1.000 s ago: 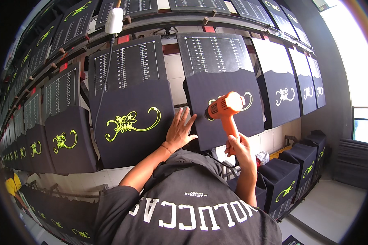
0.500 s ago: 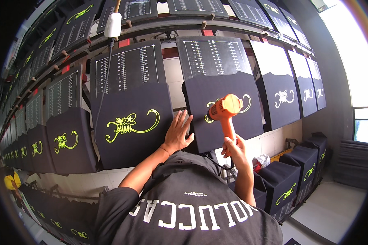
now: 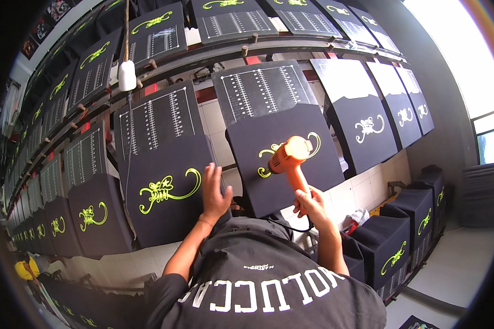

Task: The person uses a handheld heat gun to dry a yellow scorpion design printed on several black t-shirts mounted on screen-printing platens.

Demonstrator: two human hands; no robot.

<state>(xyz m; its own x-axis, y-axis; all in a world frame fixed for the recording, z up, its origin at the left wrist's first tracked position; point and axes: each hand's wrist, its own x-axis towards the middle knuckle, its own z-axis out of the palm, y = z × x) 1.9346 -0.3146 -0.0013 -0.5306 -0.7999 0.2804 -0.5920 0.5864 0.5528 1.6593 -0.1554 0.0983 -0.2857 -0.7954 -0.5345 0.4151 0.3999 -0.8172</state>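
My right hand point(image 3: 311, 207) is wrapped round the handle of an orange heat gun point(image 3: 292, 156). The heat gun hangs over a black cloth piece point(image 3: 307, 178) on a tilted board and hides part of its yellow-green curled print. My left hand point(image 3: 217, 196) is open with nothing in it, thumb apart from the fingers. It is beside the right edge of the neighbouring black cloth point(image 3: 170, 219), which carries the same yellow-green figure; whether it touches the cloth I cannot tell.
Dark boards with white ruler marks point(image 3: 263, 90) stand in long rows, most dressed with printed black cloth. A white plug block point(image 3: 127, 75) hangs from a pole, its cord trailing over the left board. Cloth-covered boards point(image 3: 387, 249) stand behind on the right, near a bright window point(image 3: 455, 49).
The view has shifted, so the boards sit lower and further left or right in the picture. My left hand has come slightly toward the left cloth's edge. The heat gun remains over the same cloth.
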